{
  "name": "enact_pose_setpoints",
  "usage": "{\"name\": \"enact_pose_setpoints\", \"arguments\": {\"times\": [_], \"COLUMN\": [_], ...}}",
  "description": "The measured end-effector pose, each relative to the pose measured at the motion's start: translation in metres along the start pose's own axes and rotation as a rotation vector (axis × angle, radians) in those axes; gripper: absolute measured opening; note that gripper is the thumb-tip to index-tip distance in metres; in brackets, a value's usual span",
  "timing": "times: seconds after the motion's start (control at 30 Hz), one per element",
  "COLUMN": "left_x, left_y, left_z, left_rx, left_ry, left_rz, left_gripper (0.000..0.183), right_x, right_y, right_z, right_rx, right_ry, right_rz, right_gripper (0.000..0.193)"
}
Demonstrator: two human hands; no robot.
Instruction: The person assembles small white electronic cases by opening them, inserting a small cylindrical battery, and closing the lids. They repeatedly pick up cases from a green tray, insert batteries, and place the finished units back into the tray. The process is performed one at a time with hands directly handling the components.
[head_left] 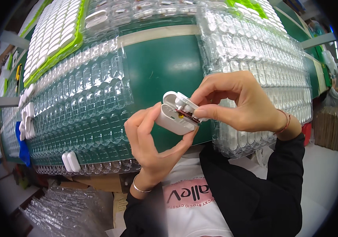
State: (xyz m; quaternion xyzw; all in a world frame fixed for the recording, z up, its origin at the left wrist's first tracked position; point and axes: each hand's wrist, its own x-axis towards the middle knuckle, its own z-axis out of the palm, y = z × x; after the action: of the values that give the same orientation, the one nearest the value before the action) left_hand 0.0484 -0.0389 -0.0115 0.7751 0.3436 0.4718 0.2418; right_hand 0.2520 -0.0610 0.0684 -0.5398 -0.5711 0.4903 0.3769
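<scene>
Head view: over the tabletop [165, 71] by its near edge, left hand [152, 152] fingers pinch a white case [173, 123], right hand [243, 106] fingers its inside part [186, 105]; crooked pushing could bend it.

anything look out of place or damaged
No damage or spill stands out. Two white pieces lie alone toward the near edge of the left clear tray, apart from white parts bunched at its left side; slightly stray.

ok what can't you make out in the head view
Head view:
- White insert: partly hidden by the right grip
- Dark board: details too small
- White case: back turned away from the camera
- Upper-left green tray: cut off by the top edge
</scene>
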Motion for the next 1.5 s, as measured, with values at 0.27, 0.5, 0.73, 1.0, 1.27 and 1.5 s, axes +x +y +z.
{"name": "enact_pose_setpoints", "arguments": {"times": [0.27,0.5,0.73,1.0,1.27,1.5], "left_x": [-0.004,-0.004,-0.005,0.000,-0.008,-0.008], "left_y": [-0.003,-0.002,0.000,0.003,0.002,0.000], "left_z": [0.000,0.002,-0.002,-0.004,-0.001,-0.005], "left_rx": [0.063,0.109,0.126,0.147,0.285,0.268], "left_ry": [0.021,0.048,0.041,0.066,0.072,0.061], "left_rz": [0.029,0.047,0.062,0.088,0.093,0.105], "left_gripper": [0.075,0.078,0.078,0.072,0.079,0.081], "right_x": [0.006,0.006,0.004,0.007,0.003,0.004], "right_y": [0.013,0.017,0.018,0.023,0.024,0.024], "right_z": [0.016,0.020,0.023,0.028,0.033,0.030], "right_rx": [-0.213,-0.249,-0.237,-0.158,-0.159,-0.103], "right_ry": [0.056,0.073,0.054,0.107,0.156,0.127], "right_rz": [-0.234,-0.305,-0.315,-0.392,-0.350,-0.331], "right_gripper": [0.009,0.007,0.017,0.009,0.007,0.008]}}
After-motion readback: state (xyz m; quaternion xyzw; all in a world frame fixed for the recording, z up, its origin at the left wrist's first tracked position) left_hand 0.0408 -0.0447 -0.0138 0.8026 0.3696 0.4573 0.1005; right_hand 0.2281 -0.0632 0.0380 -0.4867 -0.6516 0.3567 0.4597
